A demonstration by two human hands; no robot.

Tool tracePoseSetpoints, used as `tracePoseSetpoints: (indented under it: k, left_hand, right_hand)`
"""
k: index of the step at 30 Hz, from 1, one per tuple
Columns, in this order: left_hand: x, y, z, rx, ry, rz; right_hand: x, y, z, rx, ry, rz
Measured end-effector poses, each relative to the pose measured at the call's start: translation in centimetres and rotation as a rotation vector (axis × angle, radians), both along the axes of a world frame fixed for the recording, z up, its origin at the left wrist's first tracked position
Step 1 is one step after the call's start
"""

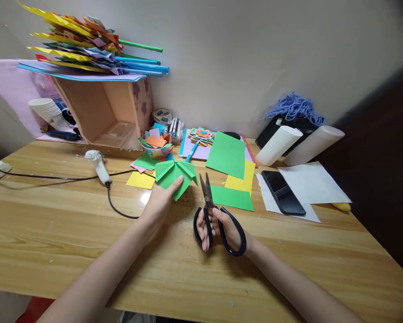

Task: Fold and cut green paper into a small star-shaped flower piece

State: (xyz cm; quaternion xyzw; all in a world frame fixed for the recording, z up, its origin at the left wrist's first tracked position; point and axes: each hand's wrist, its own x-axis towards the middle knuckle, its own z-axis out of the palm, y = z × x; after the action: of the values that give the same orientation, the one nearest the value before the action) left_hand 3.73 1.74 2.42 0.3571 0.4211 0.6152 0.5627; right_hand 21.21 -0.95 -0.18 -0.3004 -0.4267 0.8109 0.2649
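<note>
My left hand (pixel 164 195) pinches a folded piece of green paper (pixel 175 172), its thumb lying on top and creased flaps showing along the upper edge. In my right hand (pixel 226 229) is a pair of scissors (pixel 207 193) with black handles, the dark blades parted slightly and pointing away from me. The blade tips are a little right of the folded paper and apart from it. Just beyond the scissors lie a green paper strip (pixel 233 198), a yellow sheet (pixel 243 177) and a larger green sheet (pixel 226 154).
A white glue gun (pixel 98 167) with a black cord stands on the left. Behind are an open box (pixel 142 101) topped with paper flowers (pixel 83 45), a bowl of paper scraps (pixel 156 150) and a layered paper flower (pixel 201 136). A phone (pixel 282 192) and paper rolls (pixel 278 146) lie right.
</note>
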Motion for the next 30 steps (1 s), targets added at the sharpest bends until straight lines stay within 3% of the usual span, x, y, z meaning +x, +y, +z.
tracePoseSetpoints:
  k: [5,13,23,30]
  left_hand:
    - [-0.1,0.3,0.0,-0.038,-0.099,0.001]
    - [-0.6,0.5,-0.5,0.033,0.206,0.236]
    - [0.0,-0.1,-0.1,0.033,0.279,0.166]
    - [0.2,-0.4,0.1,-0.033,0.260,0.104]
  right_hand:
    - [0.1,-0.3,-0.2,-0.006,0.004,0.071]
    - [1.6,-0.1,-0.4,0.159,-0.044,0.225]
    - [2.5,-0.2,2.6,0.352,-0.302,0.244]
    - [1.9,-0.2,2.2,0.298,-0.359,0.154]
